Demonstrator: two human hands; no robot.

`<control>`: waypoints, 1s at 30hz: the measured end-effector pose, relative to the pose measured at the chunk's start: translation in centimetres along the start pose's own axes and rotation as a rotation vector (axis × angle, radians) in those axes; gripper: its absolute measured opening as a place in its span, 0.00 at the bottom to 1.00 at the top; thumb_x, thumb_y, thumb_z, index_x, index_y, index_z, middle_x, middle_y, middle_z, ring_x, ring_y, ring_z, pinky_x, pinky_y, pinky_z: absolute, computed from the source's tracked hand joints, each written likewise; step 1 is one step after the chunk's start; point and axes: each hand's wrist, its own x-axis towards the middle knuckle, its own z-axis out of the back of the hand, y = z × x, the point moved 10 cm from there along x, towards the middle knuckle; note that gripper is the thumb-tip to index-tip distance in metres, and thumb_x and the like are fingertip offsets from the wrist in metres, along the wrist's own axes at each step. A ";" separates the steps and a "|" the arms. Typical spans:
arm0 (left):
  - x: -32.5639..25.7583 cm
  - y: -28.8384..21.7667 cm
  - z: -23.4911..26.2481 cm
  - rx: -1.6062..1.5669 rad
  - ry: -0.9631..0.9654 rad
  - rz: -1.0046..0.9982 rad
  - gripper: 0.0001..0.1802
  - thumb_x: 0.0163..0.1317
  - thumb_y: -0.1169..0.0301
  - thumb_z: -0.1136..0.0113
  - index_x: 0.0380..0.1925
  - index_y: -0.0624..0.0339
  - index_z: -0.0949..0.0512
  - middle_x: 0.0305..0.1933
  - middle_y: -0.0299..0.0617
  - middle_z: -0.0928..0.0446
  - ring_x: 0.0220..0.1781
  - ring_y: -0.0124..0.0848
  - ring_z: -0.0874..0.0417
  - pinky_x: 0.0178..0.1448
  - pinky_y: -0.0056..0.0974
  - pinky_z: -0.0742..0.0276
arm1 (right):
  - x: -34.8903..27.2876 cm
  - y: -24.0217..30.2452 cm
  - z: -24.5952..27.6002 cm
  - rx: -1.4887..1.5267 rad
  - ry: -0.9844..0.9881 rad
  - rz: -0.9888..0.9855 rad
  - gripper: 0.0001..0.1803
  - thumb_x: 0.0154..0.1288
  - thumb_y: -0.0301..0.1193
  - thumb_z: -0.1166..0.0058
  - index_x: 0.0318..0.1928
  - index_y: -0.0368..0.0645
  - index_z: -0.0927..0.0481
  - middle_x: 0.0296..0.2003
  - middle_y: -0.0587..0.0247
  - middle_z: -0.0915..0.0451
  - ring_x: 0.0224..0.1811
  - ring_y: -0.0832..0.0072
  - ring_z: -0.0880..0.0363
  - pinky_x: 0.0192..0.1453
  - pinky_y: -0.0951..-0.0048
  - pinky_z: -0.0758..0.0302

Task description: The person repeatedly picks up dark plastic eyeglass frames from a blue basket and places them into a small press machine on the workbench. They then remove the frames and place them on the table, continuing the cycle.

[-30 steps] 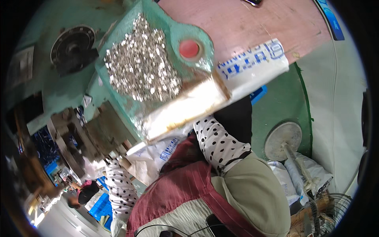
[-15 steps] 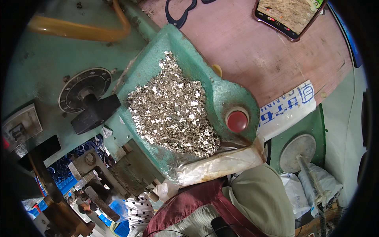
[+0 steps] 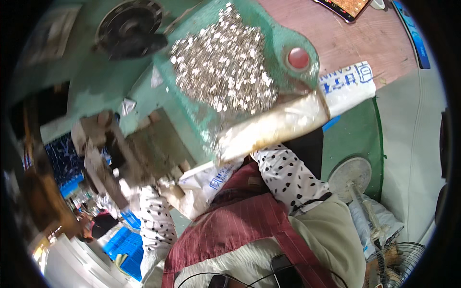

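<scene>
My left forearm, in a white sleeve with black dots [image 3: 157, 218], reaches up beside a dark metal machine fixture [image 3: 103, 158]. Its hand is hidden or blurred among the machine parts. My right forearm, in a matching dotted sleeve [image 3: 290, 177], points toward the near edge of a green tray [image 3: 281, 36]. That hand disappears beneath a plastic-wrapped roll [image 3: 273, 127] along the edge. Heaped in the tray are many small shiny metal pieces [image 3: 223, 62]. A white plastic bag with blue print [image 3: 216, 180] lies between my forearms, by the fixture. What either hand holds cannot be seen.
A red button [image 3: 298, 58] sits at the tray's right corner. Behind it, a phone [image 3: 345, 7] rests on a pink tabletop [image 3: 331, 36]. A black dial knob [image 3: 134, 43] is at upper left. Blue crates [image 3: 124, 247] stand lower left, a round metal disc [image 3: 353, 175] at right.
The view has shifted, so the tray and machine sit higher in it. My right forearm has come into sight, and more of my left sleeve shows. The printed bag now shows between them.
</scene>
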 end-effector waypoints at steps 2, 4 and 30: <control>0.3 0.9 -3.1 -0.047 -0.021 -0.025 0.11 0.58 0.76 0.48 0.37 0.72 0.22 0.36 0.55 0.20 0.38 0.51 0.21 0.45 0.46 0.28 | 1.1 -2.3 1.0 -0.006 -0.041 -0.019 0.17 0.61 0.46 0.45 0.35 0.47 0.15 0.38 0.60 0.15 0.45 0.61 0.19 0.54 0.51 0.29; 1.7 0.6 -5.5 -0.077 -0.037 -0.060 0.10 0.58 0.76 0.48 0.36 0.71 0.22 0.35 0.55 0.20 0.37 0.52 0.21 0.44 0.46 0.28 | 0.5 -3.5 3.3 0.026 -0.100 -0.012 0.17 0.61 0.46 0.45 0.35 0.46 0.15 0.38 0.59 0.15 0.45 0.61 0.19 0.54 0.51 0.29; 4.6 -4.9 -11.2 -0.362 -0.077 -0.001 0.07 0.63 0.73 0.49 0.35 0.68 0.29 0.32 0.59 0.24 0.33 0.54 0.25 0.40 0.46 0.29 | -22.7 -9.2 18.9 0.705 -0.434 -0.206 0.11 0.61 0.29 0.46 0.37 0.39 0.13 0.27 0.60 0.15 0.28 0.75 0.15 0.39 0.75 0.20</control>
